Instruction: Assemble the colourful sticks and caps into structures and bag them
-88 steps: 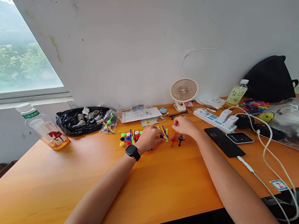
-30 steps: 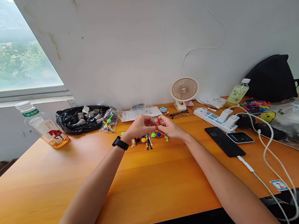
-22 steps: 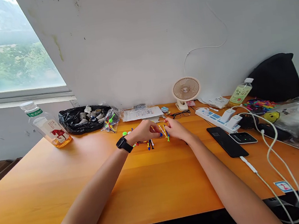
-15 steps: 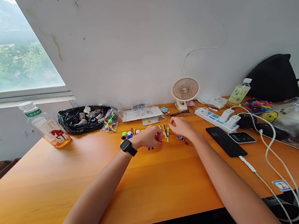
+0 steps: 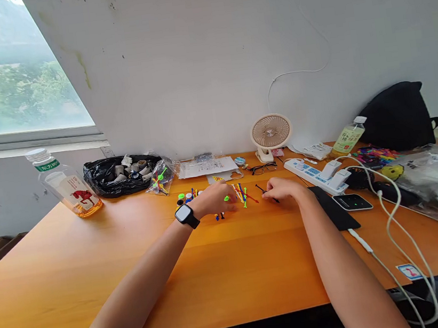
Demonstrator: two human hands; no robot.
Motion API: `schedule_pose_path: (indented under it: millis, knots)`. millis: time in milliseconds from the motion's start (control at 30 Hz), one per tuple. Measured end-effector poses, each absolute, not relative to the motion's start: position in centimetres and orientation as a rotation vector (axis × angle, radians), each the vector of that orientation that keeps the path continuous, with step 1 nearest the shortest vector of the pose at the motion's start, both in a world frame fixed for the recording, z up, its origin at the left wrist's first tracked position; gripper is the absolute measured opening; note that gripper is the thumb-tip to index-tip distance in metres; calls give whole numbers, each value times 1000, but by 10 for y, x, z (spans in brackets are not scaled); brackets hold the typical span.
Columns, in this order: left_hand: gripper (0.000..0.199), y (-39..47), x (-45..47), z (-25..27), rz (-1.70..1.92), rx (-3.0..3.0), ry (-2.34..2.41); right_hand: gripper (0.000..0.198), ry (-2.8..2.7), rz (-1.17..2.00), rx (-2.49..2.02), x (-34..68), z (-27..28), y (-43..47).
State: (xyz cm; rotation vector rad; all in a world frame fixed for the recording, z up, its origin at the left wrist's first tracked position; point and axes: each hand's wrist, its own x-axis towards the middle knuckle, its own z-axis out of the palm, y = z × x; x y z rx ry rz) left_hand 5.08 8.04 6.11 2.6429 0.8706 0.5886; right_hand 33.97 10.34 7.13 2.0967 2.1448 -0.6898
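Right hand [image 5: 284, 187]: fingers narrow, pinched on a thin black stick [image 5: 260, 188], one end poking out past the fingertips toward the left hand, other end showing under the hand. Left hand [image 5: 213, 199]: fingers curled down over the small parts, a green piece [image 5: 227, 198] right at the fingertips; can't tell if it's gripped or just touched. Black smartwatch [image 5: 185, 215] on the left wrist. Between the hands, closer to the left: bunch of coloured sticks [image 5: 242, 195] (yellow, blue, green, white), plus a red stick [image 5: 252, 198] lying aslant. Just left of the left hand: small round caps, incl. a green cap [image 5: 181, 196] and a black one; more may be hidden under the palm. Short blue and black ends [image 5: 220, 216] poke out on its near side. Beyond the left hand: printed papers [image 5: 207, 167]; farther out to its left, a clear packet [image 5: 160, 178], black plastic bag [image 5: 118, 176], then a tilted-looking bottle [image 5: 73, 191]. Beyond the right hand: glasses [image 5: 263, 168] and a small fan [image 5: 270, 131]. Right of the right hand: white power strip [image 5: 313, 174]; phone [image 5: 338, 213] partly behind the forearm, white-edged device [image 5: 352, 202] just past it. All on a wooden table [image 5: 233, 275].
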Motion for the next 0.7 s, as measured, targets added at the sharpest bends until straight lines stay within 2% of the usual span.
schedule_pose_path:
  millis: [67,133,233,300,467,533,633,700]
  knots:
    - [9,80,52,65,690,2603,867,21,2234,-678,2240,338,74,104]
    - [18,77,55,70,809,2515,908,21,2496,-724,2331,328,76,103]
    - [32,75,60,71,972,2280,921,31,2986,-951,2153,299,74,97]
    - [34,78,63,69,1034,2135,879,32,3161,-1125,1985,276,72,91]
    - [22,88,59,66,1122,1919,928,34,3122,-1636,1764,247,68,81]
    - [21,88,56,69,1124,1902,909,29,3046,-1818,1741,248,70,81]
    - [20,85,54,74,1148,1955,855,19,3044,-1882,1814,249,71,82]
    - [19,83,54,76,1164,2017,847,20,3067,-1918,1827,248,71,83]
